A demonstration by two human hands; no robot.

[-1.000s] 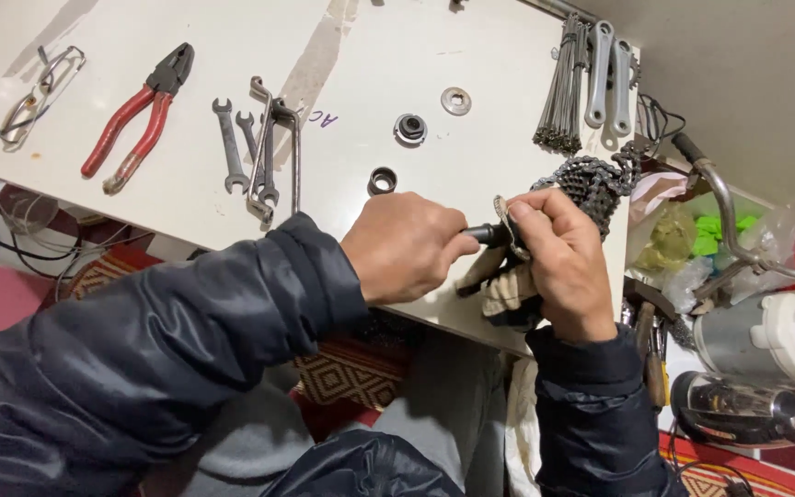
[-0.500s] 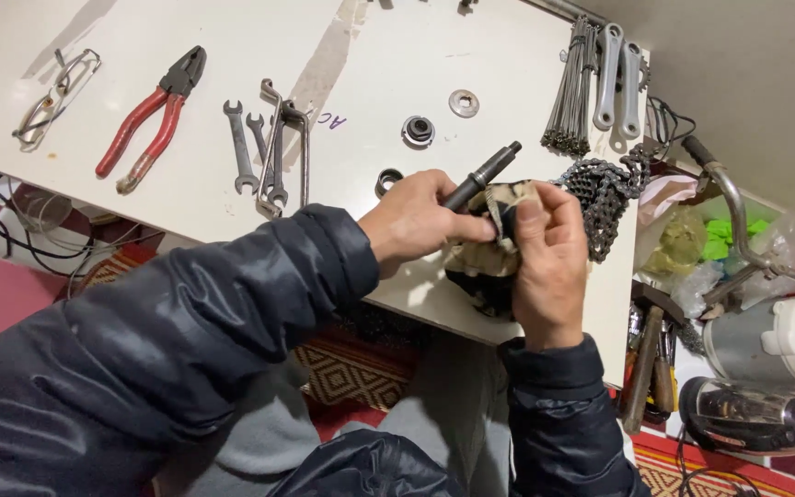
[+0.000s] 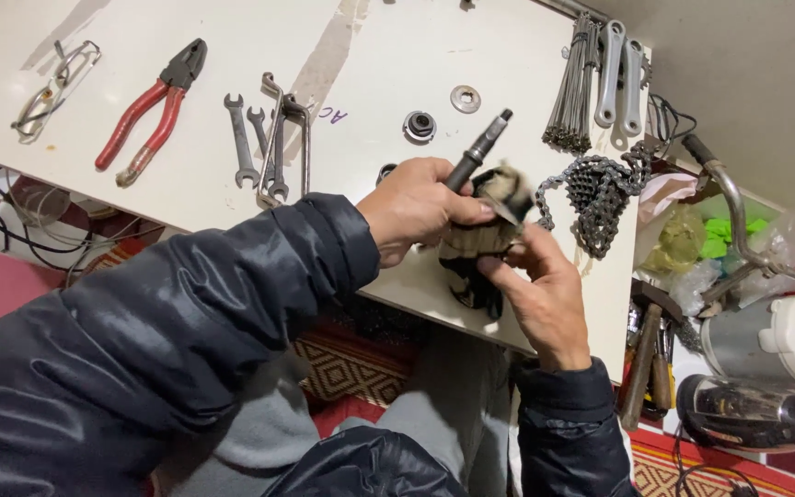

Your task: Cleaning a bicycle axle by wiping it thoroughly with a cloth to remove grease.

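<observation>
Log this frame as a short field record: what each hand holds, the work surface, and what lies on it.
left hand: grips a dark metal axle, tilted up and away
right hand: holds a dirty rag against the axle's lower end
surface: white table
left of hands: red-handled pliers, wrenches
right of hands: bicycle chain, spoke bundle

The left hand (image 3: 416,207) is curled in a closed grip, knuckles up, over the counter's near edge. Just beside it, the right hand (image 3: 540,294) pinches with raised fingers (image 3: 499,267), both forearms in dark sleeves.
</observation>
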